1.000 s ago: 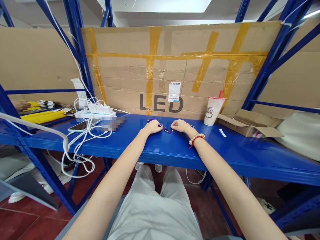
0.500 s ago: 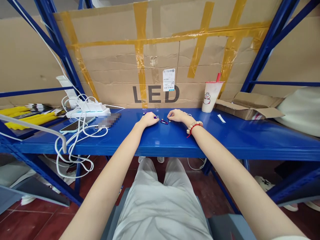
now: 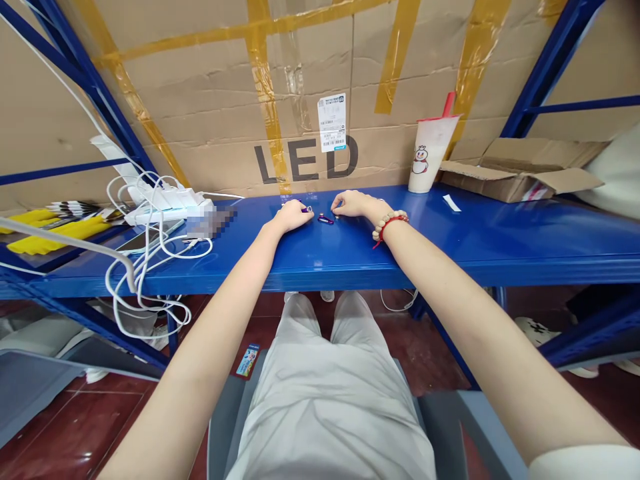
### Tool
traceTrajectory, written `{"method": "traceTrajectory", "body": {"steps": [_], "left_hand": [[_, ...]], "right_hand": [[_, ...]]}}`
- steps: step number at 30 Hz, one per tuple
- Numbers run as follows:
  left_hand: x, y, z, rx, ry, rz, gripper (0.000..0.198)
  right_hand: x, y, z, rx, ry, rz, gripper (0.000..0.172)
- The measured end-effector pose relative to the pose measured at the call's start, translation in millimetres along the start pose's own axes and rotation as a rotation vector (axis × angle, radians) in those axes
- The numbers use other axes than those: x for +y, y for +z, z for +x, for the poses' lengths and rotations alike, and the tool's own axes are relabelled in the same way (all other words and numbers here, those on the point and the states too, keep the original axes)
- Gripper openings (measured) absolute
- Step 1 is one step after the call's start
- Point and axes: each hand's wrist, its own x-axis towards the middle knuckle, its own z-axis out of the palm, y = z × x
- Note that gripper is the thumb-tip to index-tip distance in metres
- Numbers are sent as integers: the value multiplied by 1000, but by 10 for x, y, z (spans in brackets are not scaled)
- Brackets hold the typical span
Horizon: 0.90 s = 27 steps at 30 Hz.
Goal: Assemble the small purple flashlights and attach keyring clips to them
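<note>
My left hand rests on the blue tabletop, its fingers closed round a slim purple pen-like piece. One end of that piece shows past the fingertips; the rest is mostly hidden in the hand. A short dark purple piece with a shiny metal part lies on the table between both hands. Just right of it my right hand, wearing a bead bracelet, pinches a tiny shiny piece close to the tabletop. Its kind is too small to tell.
A drink cup with a red straw stands at the back right, beside a white paper strip and an open cardboard box. Tangled white cables, a power strip and a phone lie left.
The camera has tilted and turned slightly, so the whole scene sits differently. Both hands keep nearly the same place over the small pieces.
</note>
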Motion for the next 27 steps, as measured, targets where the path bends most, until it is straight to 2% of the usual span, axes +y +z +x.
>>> {"method": "traceTrajectory", "body": {"steps": [16,27], "left_hand": [[28,-18,-18,-10,-31,-33,27],[58,-21,-27,-12,-1,2,24]], "right_hand": [[-3,-19,-21,-30,-11,19,24],[141,104,208,-26,-74,5,24]]}}
